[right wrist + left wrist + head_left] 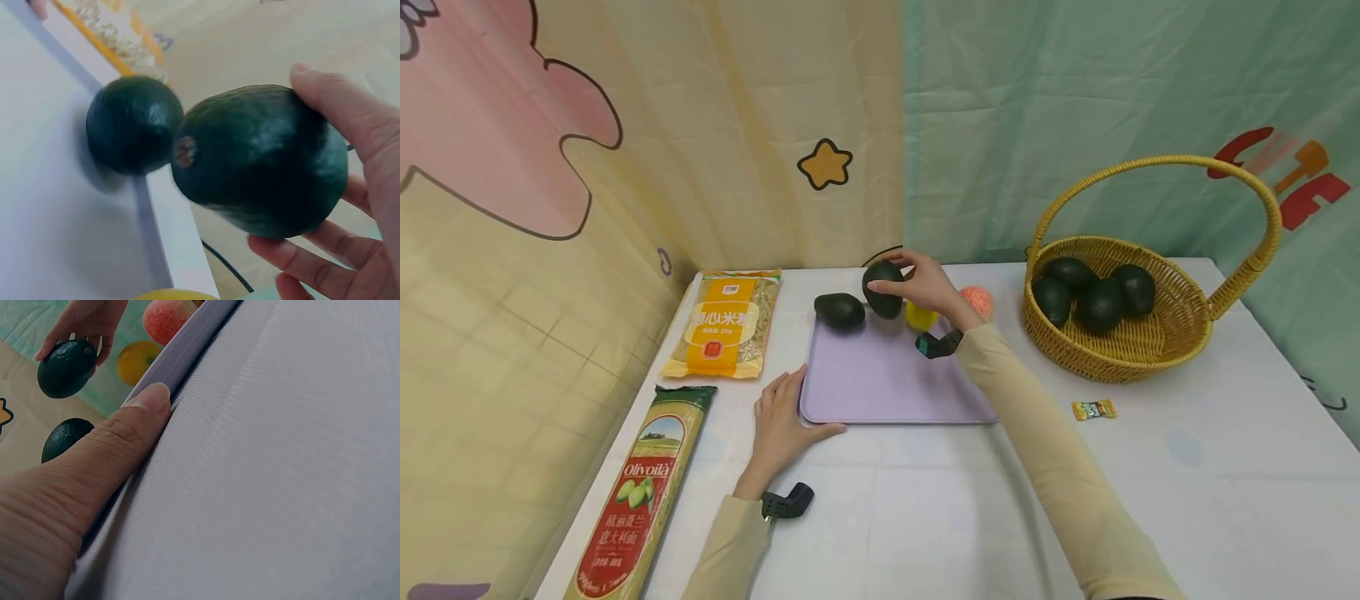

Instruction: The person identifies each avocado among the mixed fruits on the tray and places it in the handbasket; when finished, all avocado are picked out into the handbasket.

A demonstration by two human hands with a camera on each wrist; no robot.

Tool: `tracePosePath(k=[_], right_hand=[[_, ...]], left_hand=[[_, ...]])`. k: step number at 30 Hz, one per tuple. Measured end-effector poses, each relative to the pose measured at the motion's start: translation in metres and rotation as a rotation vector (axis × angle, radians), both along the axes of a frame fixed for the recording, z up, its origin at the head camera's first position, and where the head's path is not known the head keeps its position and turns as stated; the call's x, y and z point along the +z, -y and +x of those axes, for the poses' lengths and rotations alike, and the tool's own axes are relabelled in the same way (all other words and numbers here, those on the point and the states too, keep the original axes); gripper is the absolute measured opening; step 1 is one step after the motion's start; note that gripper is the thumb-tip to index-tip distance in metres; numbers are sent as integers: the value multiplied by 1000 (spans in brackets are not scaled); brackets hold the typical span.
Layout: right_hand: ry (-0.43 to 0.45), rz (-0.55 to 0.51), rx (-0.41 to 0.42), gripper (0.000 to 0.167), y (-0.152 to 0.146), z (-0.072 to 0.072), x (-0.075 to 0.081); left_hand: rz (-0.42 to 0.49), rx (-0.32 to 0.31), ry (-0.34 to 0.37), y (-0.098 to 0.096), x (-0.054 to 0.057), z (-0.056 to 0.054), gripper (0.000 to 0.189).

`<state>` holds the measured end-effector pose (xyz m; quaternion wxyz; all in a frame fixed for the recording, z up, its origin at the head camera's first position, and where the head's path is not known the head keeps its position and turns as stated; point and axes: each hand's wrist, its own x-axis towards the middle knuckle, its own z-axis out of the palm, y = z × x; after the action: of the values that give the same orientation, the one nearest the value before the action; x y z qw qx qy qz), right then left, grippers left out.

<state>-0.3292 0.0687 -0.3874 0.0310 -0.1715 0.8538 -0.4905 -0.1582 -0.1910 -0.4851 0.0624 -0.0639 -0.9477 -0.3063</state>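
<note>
So an avocado (883, 290) is being gripped by the right hand (929, 287), thumb on one side and fingertips on the other, held at the far edge of the purple tray (880, 379). The tray's near left corner is framed by the left hand (784, 423), fingers laid out along the left side and thumb rested on the near rim, nothing picked up. A second avocado (839, 312) is parked at the far left corner, a yellow fruit (919, 317) is half covered by the right hand, and a peach (977, 302) is seen at the far right. Four more avocados (1102, 305) are piled in the basket (1078, 362) on the right, with a candy (1094, 409) dropped nearer on the surface (880, 508).
</note>
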Motion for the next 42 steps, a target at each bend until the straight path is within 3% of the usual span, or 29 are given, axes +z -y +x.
tracePosePath(k=[11,15,22,32,42], right_hand=[[-74,-289,-110,58,-7,17,0],[-113,-315,-127,58,-10,25,3],[-180,-386,-121,49,-12,66,41],[-256,-498,-129,50,-25,77,53],[-381,-516,-170,49,-51,90,67]], left_hand=[[7,0,5,-1,1,0,111],[6,-2,1,-1,0,1,111],[8,0,1,-2,1,2,110],[5,-5,-6,-1,0,0,111],[2,-8,-1,-1,1,1,110]])
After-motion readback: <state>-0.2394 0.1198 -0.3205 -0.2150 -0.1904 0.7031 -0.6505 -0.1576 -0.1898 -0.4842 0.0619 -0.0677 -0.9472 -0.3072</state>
